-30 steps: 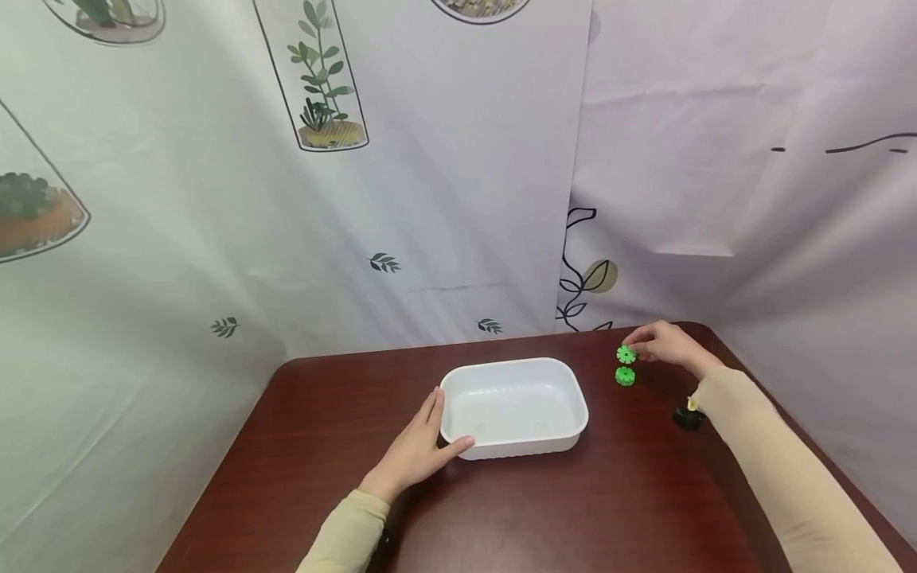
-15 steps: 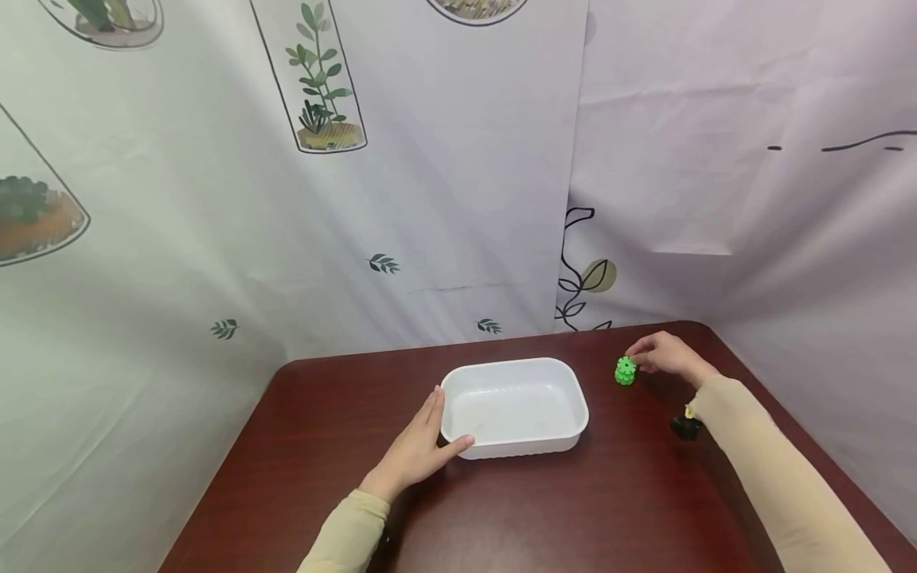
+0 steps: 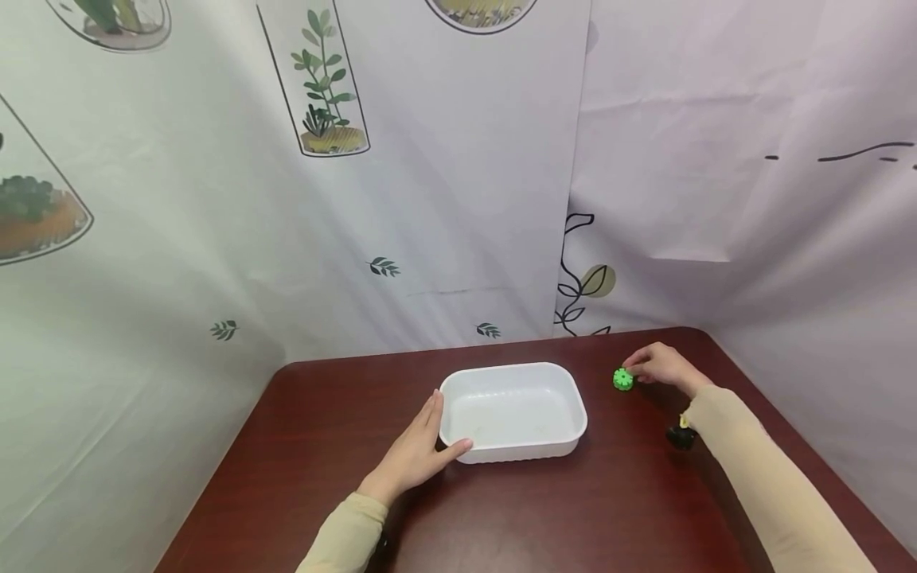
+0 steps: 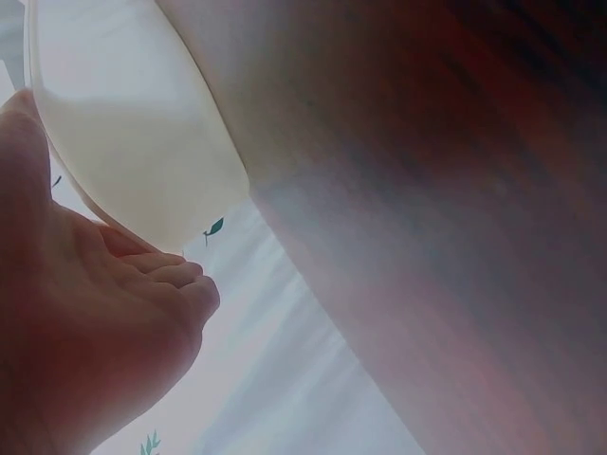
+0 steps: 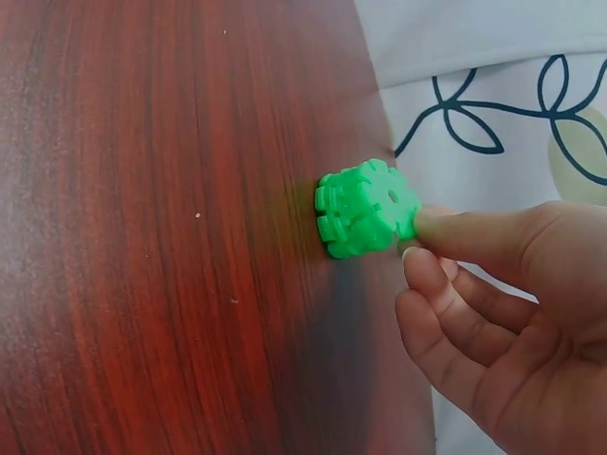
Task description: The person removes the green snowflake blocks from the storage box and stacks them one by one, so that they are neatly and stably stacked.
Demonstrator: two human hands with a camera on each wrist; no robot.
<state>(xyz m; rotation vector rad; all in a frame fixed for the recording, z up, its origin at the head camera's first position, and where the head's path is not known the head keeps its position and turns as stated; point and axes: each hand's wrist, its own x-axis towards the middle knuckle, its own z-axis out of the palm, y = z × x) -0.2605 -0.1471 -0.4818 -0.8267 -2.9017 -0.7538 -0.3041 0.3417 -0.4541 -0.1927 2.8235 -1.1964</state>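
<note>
At the table's far right, my right hand pinches the edge of a bright green notched disc, a flower-shaped building disc with a small hole in its middle. It sits on top of a short stack of like green discs, and the stack stands on the tabletop. The thumb and index finger meet at the disc's rim while the other fingers curl loosely below. A white rectangular basin lies mid-table. My left hand rests at its left front corner, fingers straight along the outer side, thumb across the front rim.
The dark red-brown wooden table ends at the back against a white fabric wall printed with plants. Below the right sleeve hangs a small black object at the wrist.
My right hand has lowered the disc it pinches from above the green discs down onto them, so they now form one stack. The left hand and basin have stayed in place.
</note>
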